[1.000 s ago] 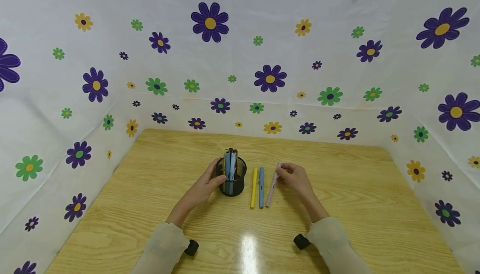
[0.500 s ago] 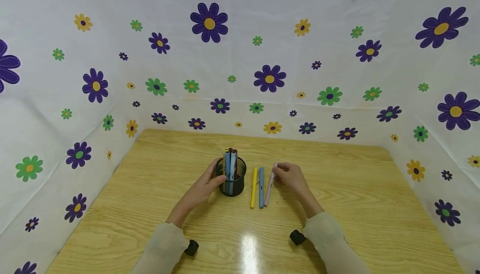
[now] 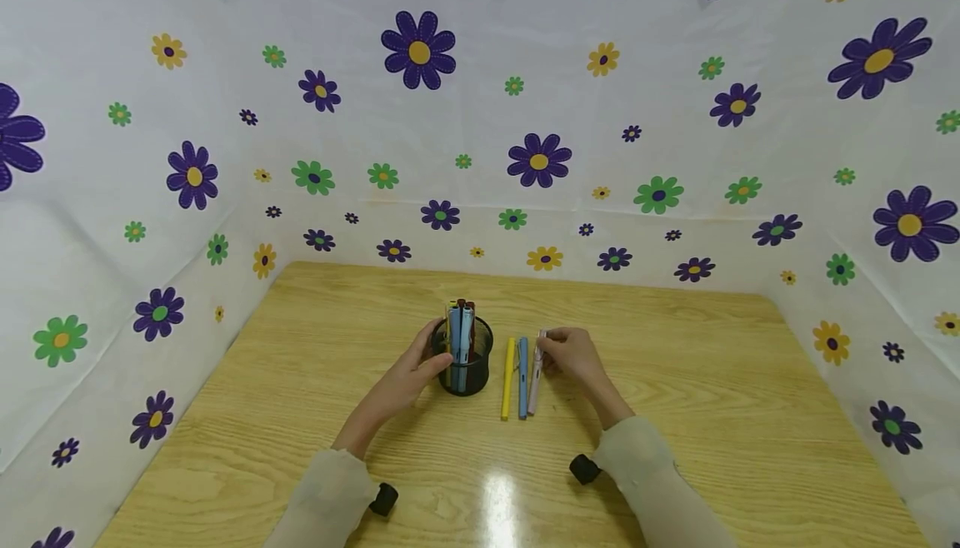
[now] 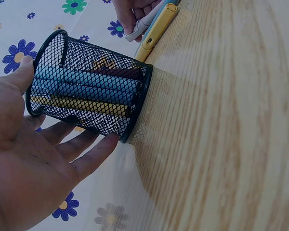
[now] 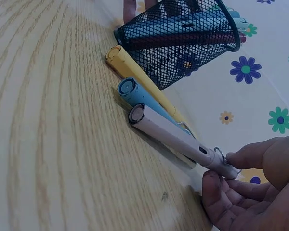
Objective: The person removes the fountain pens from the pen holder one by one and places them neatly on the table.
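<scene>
My left hand point(image 3: 406, 373) holds the black mesh pen holder point(image 3: 465, 377) from its left side, with the thumb at the rim and the fingers along the wall point(image 4: 31, 159). Several pens point(image 3: 461, 336), blue, yellow and dark red, stand in the upright holder. Beside it, a yellow pen point(image 3: 507, 381) and a blue pen point(image 3: 523, 381) lie roughly parallel on the table. Right of them is a pale pink pen point(image 5: 168, 130); my right hand point(image 3: 573, 354) pinches its clip end between thumb and fingers. The pink pen lies close alongside the blue one.
The wooden table point(image 3: 300, 440) carries all of this. White sheeting point(image 3: 465, 123) printed with flowers rises behind the table and on both sides. A black wrist device point(image 3: 383, 499) sits by the left sleeve, another device point(image 3: 584, 469) by the right.
My right hand has moved left with the pink pen, bringing it nearer the blue pen and closer to parallel with it. My left hand stays on the pen holder.
</scene>
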`<state>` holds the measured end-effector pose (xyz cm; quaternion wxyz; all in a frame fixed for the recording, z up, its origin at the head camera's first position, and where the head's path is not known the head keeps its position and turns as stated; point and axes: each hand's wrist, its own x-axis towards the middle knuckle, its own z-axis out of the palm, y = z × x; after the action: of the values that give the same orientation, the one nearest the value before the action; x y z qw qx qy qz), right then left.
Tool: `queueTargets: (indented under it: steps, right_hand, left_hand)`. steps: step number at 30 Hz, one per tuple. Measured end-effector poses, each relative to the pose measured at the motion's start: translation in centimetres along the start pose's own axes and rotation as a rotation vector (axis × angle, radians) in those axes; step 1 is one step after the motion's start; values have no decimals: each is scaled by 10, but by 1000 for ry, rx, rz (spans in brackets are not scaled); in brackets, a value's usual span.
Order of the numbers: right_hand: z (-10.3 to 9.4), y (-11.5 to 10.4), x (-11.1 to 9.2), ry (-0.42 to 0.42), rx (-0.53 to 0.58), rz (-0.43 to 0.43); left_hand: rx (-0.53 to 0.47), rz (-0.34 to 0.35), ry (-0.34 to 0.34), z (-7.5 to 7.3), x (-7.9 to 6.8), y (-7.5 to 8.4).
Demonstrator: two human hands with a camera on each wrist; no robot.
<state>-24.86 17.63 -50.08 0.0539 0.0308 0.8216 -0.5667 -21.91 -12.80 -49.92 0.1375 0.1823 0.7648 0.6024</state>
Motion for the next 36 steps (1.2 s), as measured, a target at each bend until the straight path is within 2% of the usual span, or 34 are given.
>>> queueTargets:
  steps: [4,18,28,36]
  right_hand:
    - [2,1,2,3,-29,-1]
    - [6,1,3,28,-66,8]
    - [9,1,-1,81,-155,1]
    - [8,1,-2,96,-148,-29]
  left_hand:
    - [11,-5,5,0,0,-1]
    - [-40,8,-17,0,0,-1]
    - [-41,22,-19,1,1,-2]
    - [-42,25,-19,0,1,-2]
